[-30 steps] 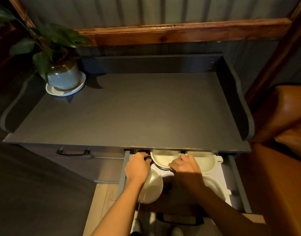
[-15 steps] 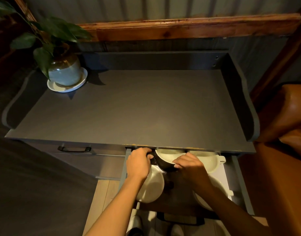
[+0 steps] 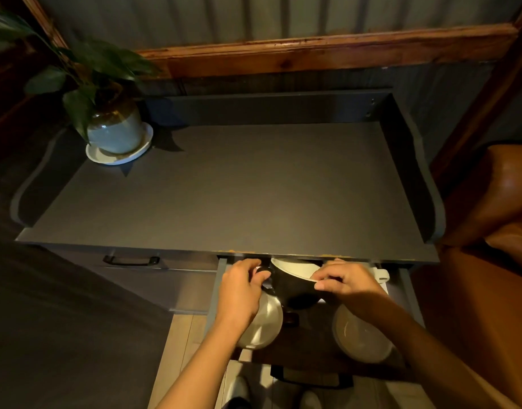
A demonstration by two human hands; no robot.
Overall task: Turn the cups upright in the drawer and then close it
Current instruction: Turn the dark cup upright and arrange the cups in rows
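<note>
The right-hand drawer (image 3: 407,293) of the grey cabinet stands pulled out. A black cup (image 3: 292,287) with a cream inside is held over the drawer, tilted, its mouth facing away from me. My left hand (image 3: 242,287) grips its handle side and my right hand (image 3: 345,281) pinches its rim. Below my left hand a cream cup (image 3: 265,323) lies in the drawer, and a second cream cup (image 3: 360,338) lies at the right front. Another cream cup (image 3: 380,274) shows at the back right, mostly hidden under the cabinet top.
The grey cabinet top (image 3: 224,196) has raised side and back walls. A potted plant (image 3: 112,128) on a white saucer stands at its back left. The left drawer (image 3: 130,261) is closed. A brown leather seat (image 3: 490,231) is close on the right.
The black cup has been lifted from the back of the drawer and tipped, so its dark outside now shows. Both hands stayed on it.
</note>
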